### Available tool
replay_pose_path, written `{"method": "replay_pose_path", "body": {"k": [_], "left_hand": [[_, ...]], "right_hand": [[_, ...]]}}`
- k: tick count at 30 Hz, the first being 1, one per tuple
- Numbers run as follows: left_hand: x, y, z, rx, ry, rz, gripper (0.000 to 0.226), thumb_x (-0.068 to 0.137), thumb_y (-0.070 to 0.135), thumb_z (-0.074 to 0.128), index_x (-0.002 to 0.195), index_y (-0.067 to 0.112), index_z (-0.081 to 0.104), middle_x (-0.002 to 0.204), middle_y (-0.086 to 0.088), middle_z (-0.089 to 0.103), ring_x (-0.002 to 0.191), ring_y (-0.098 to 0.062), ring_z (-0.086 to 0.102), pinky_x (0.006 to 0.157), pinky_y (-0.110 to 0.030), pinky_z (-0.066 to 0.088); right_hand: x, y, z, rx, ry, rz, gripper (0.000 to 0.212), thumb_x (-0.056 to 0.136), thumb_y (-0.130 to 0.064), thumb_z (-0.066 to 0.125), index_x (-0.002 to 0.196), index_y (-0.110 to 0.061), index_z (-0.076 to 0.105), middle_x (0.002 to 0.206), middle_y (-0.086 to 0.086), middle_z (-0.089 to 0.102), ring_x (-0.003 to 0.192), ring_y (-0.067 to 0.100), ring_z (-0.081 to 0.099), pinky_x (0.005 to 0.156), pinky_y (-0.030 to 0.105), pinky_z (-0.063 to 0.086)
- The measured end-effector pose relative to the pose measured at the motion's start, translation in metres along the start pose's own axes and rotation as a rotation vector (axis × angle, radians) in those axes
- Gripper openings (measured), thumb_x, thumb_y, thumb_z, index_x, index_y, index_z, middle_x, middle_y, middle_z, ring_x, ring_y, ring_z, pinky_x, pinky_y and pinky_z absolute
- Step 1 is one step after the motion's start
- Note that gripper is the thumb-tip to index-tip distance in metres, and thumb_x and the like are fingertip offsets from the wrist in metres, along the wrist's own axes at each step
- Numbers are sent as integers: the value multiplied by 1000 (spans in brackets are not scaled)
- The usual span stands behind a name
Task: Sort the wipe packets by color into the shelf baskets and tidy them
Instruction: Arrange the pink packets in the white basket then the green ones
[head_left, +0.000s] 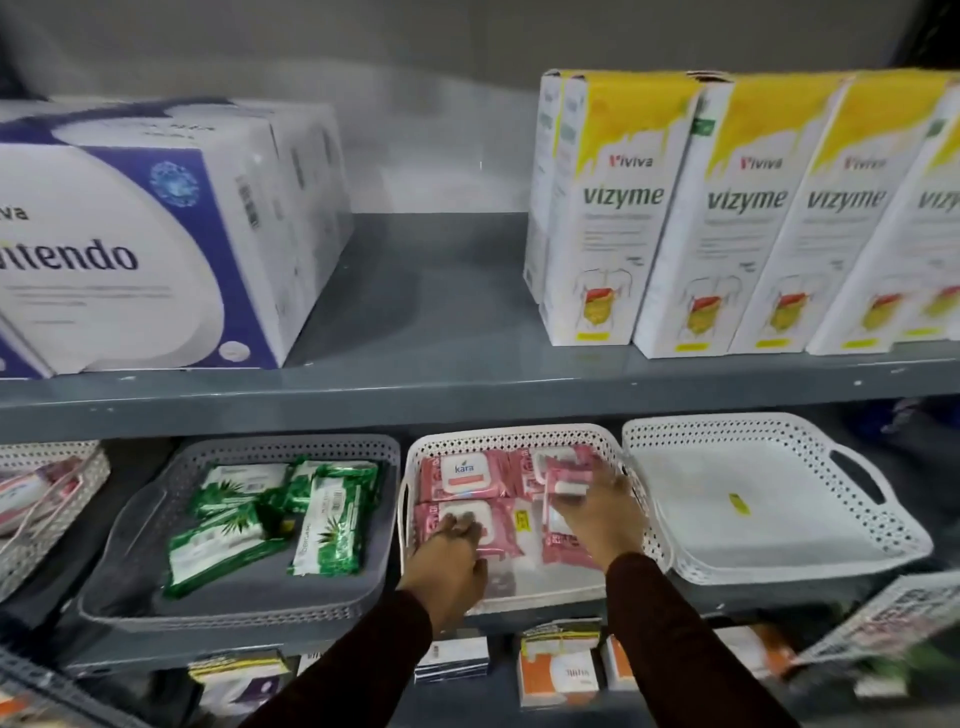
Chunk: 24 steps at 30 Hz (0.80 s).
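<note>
Pink packets (470, 475) lie under both hands (524, 535)

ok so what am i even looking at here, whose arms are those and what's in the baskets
This is one picture from a camera worn on a person's head, looking down at their own arms. No robot is involved. They face a grey metal shelf. The grey basket holds green wipe packets. Both hands are in the middle white basket of pink wipe packets: the left hand rests on a front packet, and the right hand touches packets farther back. The white basket on the right holds only a small yellow sticker. Vizyme boxes stand above.
</note>
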<state>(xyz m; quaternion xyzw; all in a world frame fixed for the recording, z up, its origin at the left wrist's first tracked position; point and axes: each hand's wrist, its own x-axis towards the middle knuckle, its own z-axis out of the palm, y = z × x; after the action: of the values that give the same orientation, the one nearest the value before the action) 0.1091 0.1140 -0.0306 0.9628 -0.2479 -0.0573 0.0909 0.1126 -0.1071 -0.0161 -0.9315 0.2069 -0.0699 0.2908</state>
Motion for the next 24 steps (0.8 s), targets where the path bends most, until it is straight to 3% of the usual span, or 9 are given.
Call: {"method": "replay_pose_path", "body": {"k": [2,6,8,10,13,16,20,22,24], "left_hand": [[4,-4,2,-14,17,22,37,91,23,38,124,14,50,127,-7,53,114,-22,53,89,-32,49],[9,-12,3,-29,74,56,41,92,24,35,126,18,56,126,-5,59,110,-18,57,94,-31,49],[11,-13,2,-46,99,55,35,93,24,39,121,19,60,120,-2,63,105,-15,59,91,-28,49],[13,-13,3,-82,139,30,32,94,25,41,117,19,62,119,-1,65,102,-14,61,90,-27,50],[14,-12,2,-77,182,22,33,98,27,40,127,19,54,139,-3,52,121,-18,51,100,-32,44],[12,-15,1,-116,149,24,40,100,28,43,139,20,46,151,0,37,136,-21,35,110,-34,31],[14,-19,4,-224,130,-21,36,96,23,55,132,20,56,143,1,49,122,-13,52,106,-24,34],[17,-19,7,-248,115,-37,35,95,18,58,130,19,58,142,0,51,123,-11,52,107,-22,33],[21,-16,5,-279,89,-51,36,94,9,57,130,14,59,145,-2,46,126,-15,49,106,-21,33]], "right_hand": [[-1,3,4,-34,-66,-70,61,79,-49,72,134,-33,50,142,12,44,125,31,52,98,41,51],[3,9,2,23,-84,52,54,81,-52,69,127,-27,54,123,14,47,95,28,64,76,30,52],[4,8,-2,63,-161,110,42,84,-50,67,116,-25,56,122,12,48,92,27,65,80,33,53],[6,14,-6,-87,-216,86,40,84,-56,62,111,-27,58,129,14,49,101,28,60,91,41,52],[6,24,-15,-201,-262,-149,53,75,-57,71,123,-42,56,141,-2,45,125,22,49,102,44,46],[-5,27,-22,-69,-435,-229,52,76,-40,77,125,-46,57,136,-18,56,107,6,61,97,33,49],[-23,20,-7,-246,-168,-153,50,78,-59,67,124,-44,59,107,-15,70,82,4,65,72,24,55],[-27,13,-1,-287,-129,-134,49,80,-59,66,123,-36,61,103,-9,71,83,10,68,71,29,58],[-26,7,-3,-224,-174,-130,50,85,-52,65,130,-29,58,116,-3,70,97,15,68,79,28,54]]}}
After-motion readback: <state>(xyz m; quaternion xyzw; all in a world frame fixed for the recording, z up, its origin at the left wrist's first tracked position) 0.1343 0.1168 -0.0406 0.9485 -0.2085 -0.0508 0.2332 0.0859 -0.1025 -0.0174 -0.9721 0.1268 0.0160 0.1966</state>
